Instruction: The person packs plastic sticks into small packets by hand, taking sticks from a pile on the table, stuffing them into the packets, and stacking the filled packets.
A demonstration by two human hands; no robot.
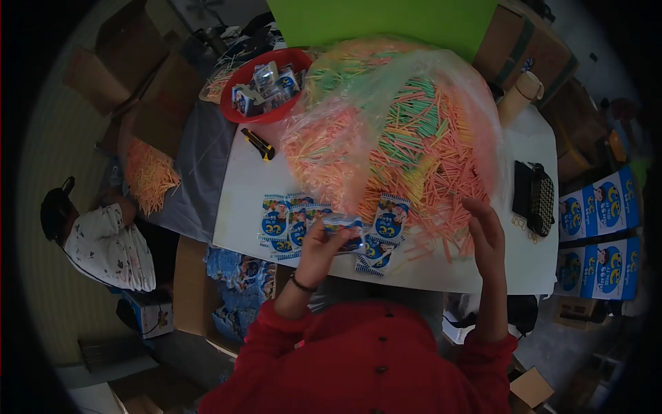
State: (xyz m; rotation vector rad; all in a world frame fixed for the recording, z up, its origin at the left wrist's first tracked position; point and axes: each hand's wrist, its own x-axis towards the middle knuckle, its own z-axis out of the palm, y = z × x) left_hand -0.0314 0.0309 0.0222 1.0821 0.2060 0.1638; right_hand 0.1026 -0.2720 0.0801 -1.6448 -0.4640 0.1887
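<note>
My left hand (319, 254) is closed around a small blue-and-clear plastic packet (352, 233), held low over the front of the table. Under and beside it lie several printed blue packets (278, 215), with another blue packet (391, 217) to the right. My right hand (487, 238) is raised at the edge of the stick pile, its fingers apart and nothing visible in them. Thin pink, green and yellow sticks (441, 162) form a large heap, partly wrapped in a clear plastic bag (345, 148). A few loose sticks lie near the front edge.
A red bowl (231, 110) of small packs and a yellow-black utility knife (259, 143) are at the table's left. A black pouch (534, 200) and a beige bottle (520, 96) are at the right. Cartons (596, 207) flank the table; another person (107, 238) sits left.
</note>
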